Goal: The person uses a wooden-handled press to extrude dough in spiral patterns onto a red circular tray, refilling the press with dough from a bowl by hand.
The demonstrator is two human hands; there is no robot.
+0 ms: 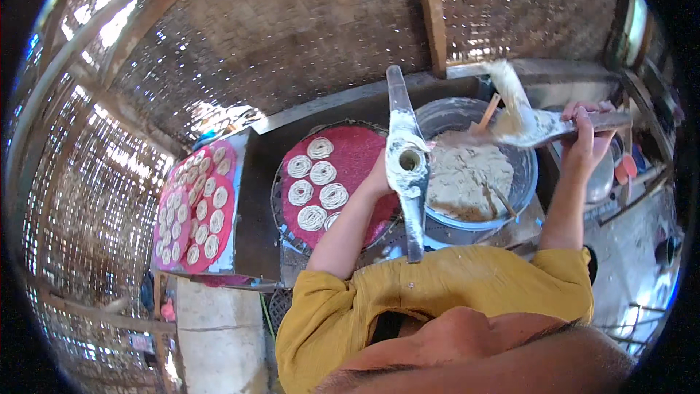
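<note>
My left hand grips a long two-handled wooden noodle press body, dusted white with a round hole in its middle; most fingers are hidden behind it. In my right hand is the handle of the press plunger, a thick white-coated peg set across a wooden bar, slightly blurred and tilted over the tub's far right side. Below both pieces, a large round tub holds pale, crumbly dough. One stick lies in the dough, and a wooden paddle leans near the plunger.
Left of the tub lies a round tray with red mesh bearing several coiled noodle rounds. Further left, more pink and red mats carry similar coils. A red scoop sits at the right. Woven bamboo walls enclose the workbench.
</note>
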